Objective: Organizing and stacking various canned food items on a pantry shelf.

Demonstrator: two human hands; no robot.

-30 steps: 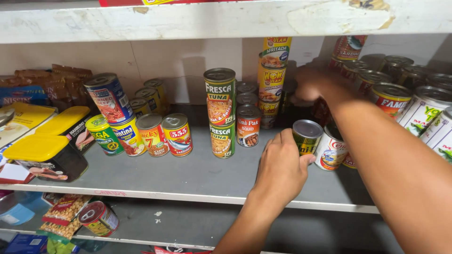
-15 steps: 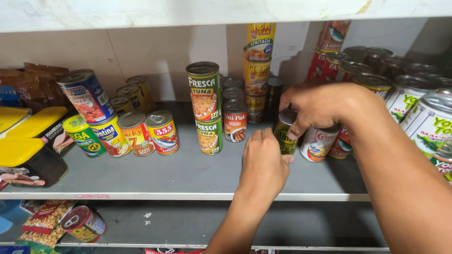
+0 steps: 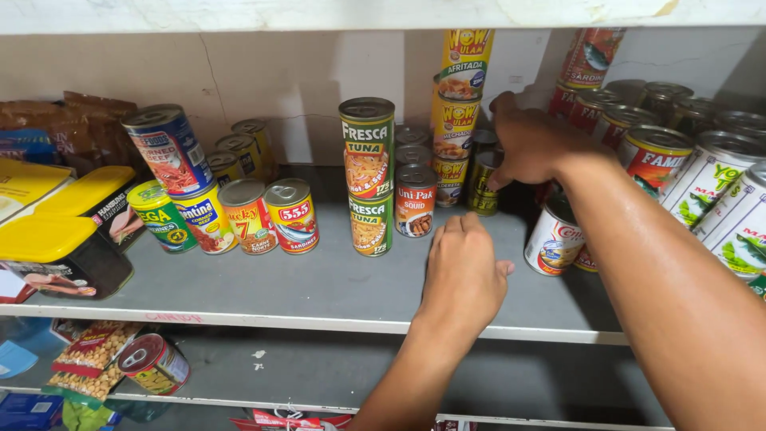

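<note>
Under the right hand [image 3: 533, 144], at its fingertips, stands a small dark-green-and-gold can [image 3: 483, 183]: upright, long axis vertical, on the shelf [image 3: 335, 279] just beside the stacked yellow cans [image 3: 456, 120]. R grip draped over the can's top from above and right, fingers curled round the rim; looks like grasping, but palm hides the contact, so not certain. R arm comes in from lower right, wrist bent down. Left hand [image 3: 464, 275] nearer the viewer, well short of the can, fingers loosely folded, holding nothing, resting on the shelf front. R hand clearly the nearer one.
</note>
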